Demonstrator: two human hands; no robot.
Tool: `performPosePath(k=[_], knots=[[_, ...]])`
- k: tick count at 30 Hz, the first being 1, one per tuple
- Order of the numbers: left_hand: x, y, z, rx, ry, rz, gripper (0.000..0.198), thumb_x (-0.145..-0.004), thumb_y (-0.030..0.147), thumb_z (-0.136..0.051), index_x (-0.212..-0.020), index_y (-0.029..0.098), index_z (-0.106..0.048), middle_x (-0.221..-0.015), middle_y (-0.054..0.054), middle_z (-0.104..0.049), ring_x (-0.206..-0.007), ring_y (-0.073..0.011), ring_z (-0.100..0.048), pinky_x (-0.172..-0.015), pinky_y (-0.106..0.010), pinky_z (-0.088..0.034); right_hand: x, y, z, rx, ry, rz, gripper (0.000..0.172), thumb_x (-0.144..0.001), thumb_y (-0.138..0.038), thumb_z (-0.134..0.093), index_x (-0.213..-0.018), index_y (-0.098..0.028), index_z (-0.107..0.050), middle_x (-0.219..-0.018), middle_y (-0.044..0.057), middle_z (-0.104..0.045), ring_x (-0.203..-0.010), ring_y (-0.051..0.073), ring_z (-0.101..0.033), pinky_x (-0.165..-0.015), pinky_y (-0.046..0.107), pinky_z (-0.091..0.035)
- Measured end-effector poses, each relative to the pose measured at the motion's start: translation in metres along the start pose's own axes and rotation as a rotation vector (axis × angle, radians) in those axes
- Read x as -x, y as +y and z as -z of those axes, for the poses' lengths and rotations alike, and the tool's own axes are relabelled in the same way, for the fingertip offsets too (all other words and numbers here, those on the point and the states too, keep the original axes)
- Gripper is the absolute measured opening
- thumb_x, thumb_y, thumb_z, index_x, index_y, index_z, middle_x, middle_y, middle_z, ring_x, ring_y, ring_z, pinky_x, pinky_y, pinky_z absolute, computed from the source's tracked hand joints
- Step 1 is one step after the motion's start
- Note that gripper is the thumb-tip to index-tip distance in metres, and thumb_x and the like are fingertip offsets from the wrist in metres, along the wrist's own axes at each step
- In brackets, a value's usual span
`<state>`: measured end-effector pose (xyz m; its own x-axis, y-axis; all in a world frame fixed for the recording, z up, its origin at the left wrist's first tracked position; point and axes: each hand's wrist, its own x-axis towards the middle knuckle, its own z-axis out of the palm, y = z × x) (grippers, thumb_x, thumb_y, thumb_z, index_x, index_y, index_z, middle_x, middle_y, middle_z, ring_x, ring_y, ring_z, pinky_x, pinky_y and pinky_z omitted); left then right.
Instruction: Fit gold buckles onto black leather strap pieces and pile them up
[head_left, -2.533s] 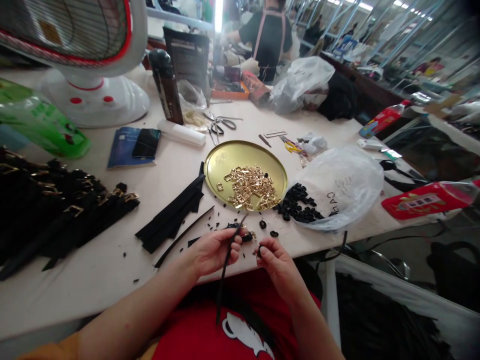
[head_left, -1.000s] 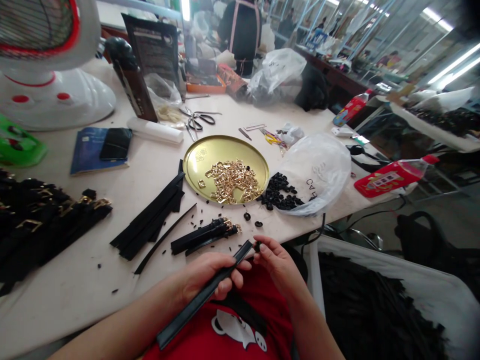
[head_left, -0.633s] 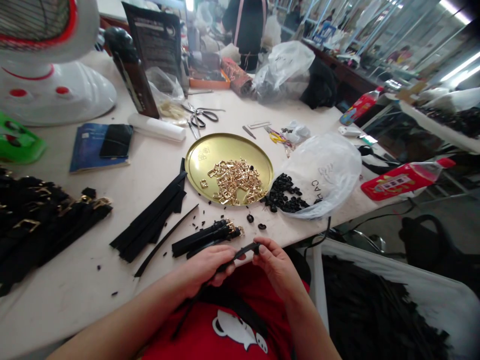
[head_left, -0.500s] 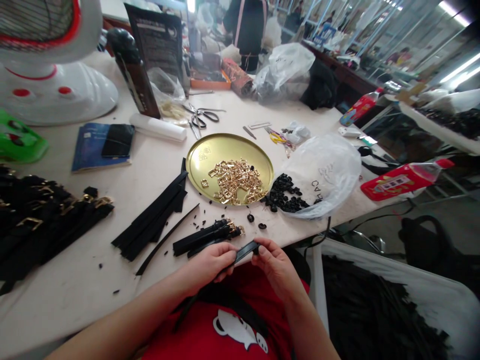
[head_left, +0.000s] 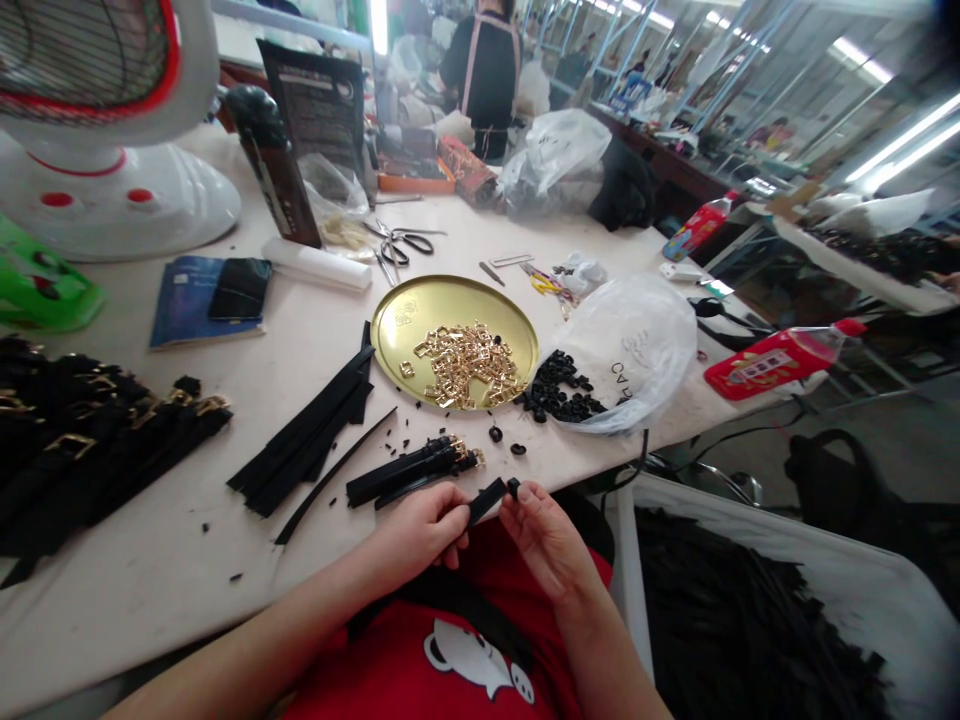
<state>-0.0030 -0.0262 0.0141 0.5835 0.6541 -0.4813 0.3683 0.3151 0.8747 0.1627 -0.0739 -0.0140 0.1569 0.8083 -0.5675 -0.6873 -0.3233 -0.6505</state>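
Nearest, below the gold tray (head_left: 394,330), the left hand (head_left: 433,522) pinches a black strap (head_left: 487,500) firmly between thumb and fingers, with a short flat end sticking out toward the right. Just beside that end, the right hand (head_left: 549,530) has a small black loop (head_left: 514,486) at the tips of thumb and forefinger, with almost no gap between them. Whether loop and strap end touch, I cannot tell.

The loop looks the likeliest thing to get lost: it is held only at the fingertips, so a small slip could drop it onto the red garment (head_left: 360,670) below. If the strap end bends or meets the loop askew, the two could catch on each other.

Close in front of the tray lie a bundle of buckled straps (head_left: 409,470) and two stray loops, one nearer (head_left: 518,450) and one farther (head_left: 495,434); a sleeve or forearm brushing past could scatter these. Flat black strips (head_left: 304,440) lie to the tray's left, their far ends just beside its rim.

The tray holds a heap of gold buckles (head_left: 469,362). At its right, a clear plastic bag (head_left: 637,345) lies with a pile of black loops (head_left: 564,388) at its mouth; a tug on the bag could send them rolling. Beyond the tray are black-handled nippers (head_left: 401,245) and yellow-handled pliers (head_left: 541,282).
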Motion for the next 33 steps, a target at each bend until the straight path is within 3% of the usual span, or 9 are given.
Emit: performPosePath(k=[4,7,11,15,17,23,29,31,33], knots=[[0.003,-0.001,-0.004,-0.131,0.086,-0.073,0.02,-0.08,0.034,-0.038,-0.071,0.019,-0.047,-0.057,0.004,-0.054,-0.043,-0.0085,-0.048,-0.043,-0.018,-0.034,0.004,0.011,-0.006,0.015,-0.055,-0.004,0.019,-0.064,-0.028,-0.072,-0.07,-0.018,-0.057,-0.066,-0.004,-0.059,-0.061,0.008,-0.055,-0.061,0.02,-0.045],[0.007,0.001,-0.003,-0.228,0.12,-0.071,0.022,-0.08,0.036,-0.038,-0.068,0.019,-0.046,-0.053,0.005,-0.052,-0.04,-0.0089,-0.044,-0.042,-0.019,-0.031,0.008,0.016,-0.005,0.082,-0.055,0.077,0.018,-0.064,-0.028,-0.071,-0.072,-0.019,-0.058,-0.066,-0.004,-0.059,-0.058,0.007,-0.053,-0.058,0.019,-0.043],[0.012,0.0,0.001,-0.415,0.167,-0.129,0.021,-0.078,0.032,-0.041,-0.063,0.019,-0.048,-0.055,0.003,-0.053,-0.051,-0.012,-0.048,-0.048,-0.021,-0.03,0.013,0.018,0.0,0.308,-0.014,0.25,0.022,-0.065,-0.028,-0.07,-0.084,-0.021,-0.062,-0.075,-0.002,-0.063,-0.064,0.011,-0.056,-0.065,0.025,-0.044],[0.014,-0.001,0.001,-0.531,0.176,-0.165,0.018,-0.076,0.029,-0.044,-0.063,0.019,-0.052,-0.059,0.001,-0.055,-0.055,-0.013,-0.048,-0.051,-0.022,-0.029,0.018,0.016,0.003,0.547,-0.043,0.373,0.018,-0.065,-0.027,-0.069,-0.08,-0.019,-0.064,-0.078,0.001,-0.065,-0.073,0.016,-0.057,-0.071,0.029,-0.044],[0.014,0.001,-0.002,-0.521,0.173,-0.165,0.018,-0.076,0.028,-0.043,-0.064,0.019,-0.052,-0.059,0.001,-0.055,-0.056,-0.0134,-0.049,-0.051,-0.022,-0.029,0.018,0.013,0.003,0.528,-0.079,0.341,0.019,-0.064,-0.026,-0.07,-0.08,-0.02,-0.063,-0.073,0.0,-0.064,-0.069,0.014,-0.056,-0.067,0.027,-0.044],[0.014,0.009,-0.007,-0.444,0.17,-0.166,0.022,-0.079,0.033,-0.042,-0.063,0.02,-0.05,-0.056,0.002,-0.055,-0.053,-0.0129,-0.05,-0.05,-0.021,-0.029,0.012,0.009,0.004,0.217,-0.142,0.053,0.022,-0.063,-0.032,-0.071,-0.075,-0.018,-0.058,-0.065,-0.003,-0.058,-0.052,0.008,-0.05,-0.055,0.022,-0.041],[0.009,0.008,-0.002,-0.326,0.081,-0.106,0.021,-0.081,0.033,-0.037,-0.07,0.019,-0.048,-0.057,0.004,-0.055,-0.047,-0.0102,-0.05,-0.047,-0.02,-0.033,0.008,0.014,-0.004,0.375,-0.169,0.187,0.018,-0.07,-0.031,-0.066,-0.068,-0.017,-0.055,-0.059,-0.004,-0.053,-0.056,0.009,-0.047,-0.058,0.021,-0.037],[0.008,0.005,0.001,-0.229,0.022,-0.106,0.016,-0.079,0.03,-0.04,-0.083,0.018,-0.05,-0.063,0.003,-0.057,-0.051,-0.0106,-0.053,-0.05,-0.02,-0.036,0.006,0.012,-0.006,0.401,-0.162,0.203,0.019,-0.071,-0.032,-0.064,-0.067,-0.017,-0.054,-0.058,-0.004,-0.052,-0.056,0.01,-0.047,-0.058,0.022,-0.037],[0.007,0.002,0.004,-0.129,-0.06,-0.075,0.031,-0.079,0.028,-0.04,-0.108,0.018,-0.045,-0.064,0.004,-0.056,-0.049,-0.0104,-0.051,-0.049,-0.02,-0.038,0.004,0.011,-0.009,0.423,-0.145,0.217,0.019,-0.071,-0.033,-0.064,-0.067,-0.017,-0.055,-0.058,-0.004,-0.052,-0.056,0.01,-0.046,-0.058,0.022,-0.037]])
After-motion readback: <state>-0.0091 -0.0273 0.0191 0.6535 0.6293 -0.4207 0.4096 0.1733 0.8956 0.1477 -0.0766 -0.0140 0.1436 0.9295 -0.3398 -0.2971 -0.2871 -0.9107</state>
